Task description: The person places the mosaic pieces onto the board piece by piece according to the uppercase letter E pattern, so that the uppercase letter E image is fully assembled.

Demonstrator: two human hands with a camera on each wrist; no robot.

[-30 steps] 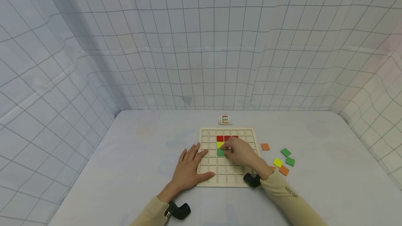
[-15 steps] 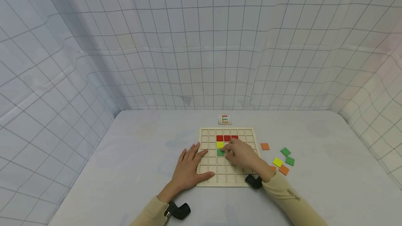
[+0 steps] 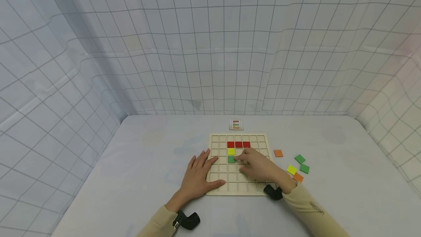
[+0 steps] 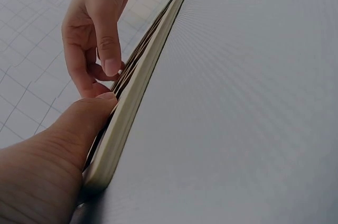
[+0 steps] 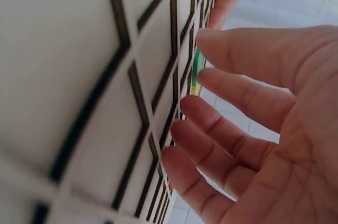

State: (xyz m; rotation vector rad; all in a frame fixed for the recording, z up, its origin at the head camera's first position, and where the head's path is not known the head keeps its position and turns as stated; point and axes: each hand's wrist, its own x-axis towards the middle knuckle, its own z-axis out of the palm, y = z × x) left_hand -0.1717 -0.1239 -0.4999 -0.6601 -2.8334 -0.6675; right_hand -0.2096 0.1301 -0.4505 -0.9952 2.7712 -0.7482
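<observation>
A pale grid board (image 3: pixel 232 187) lies flat on the table. In its cells sit a row of red tiles (image 3: pixel 238 144), a yellow tile (image 3: pixel 231 151) below the left one, and a green tile (image 3: pixel 231 159) under that. My left hand (image 3: pixel 196 179) rests spread over the board's left edge, thumb on its front part. My right hand (image 3: pixel 258 165) is over the board, its index fingertip at the green tile's right edge. In the right wrist view the thumb and index finger (image 5: pixel 248 94) stand apart near the green tile, with nothing between them.
Right of the board lie loose tiles: an orange tile (image 3: pixel 278 153), a yellow one (image 3: pixel 291 170), a green one (image 3: pixel 299 159) and several others. A small printed pattern card (image 3: pixel 236 124) lies behind the board. Grid-patterned curtains (image 3: pixel 210 65) enclose the table's back and sides.
My right hand has drawn back slightly to the right, and its thumb has parted from the green tile. The red row now shows fully. My left hand has stayed in place.
</observation>
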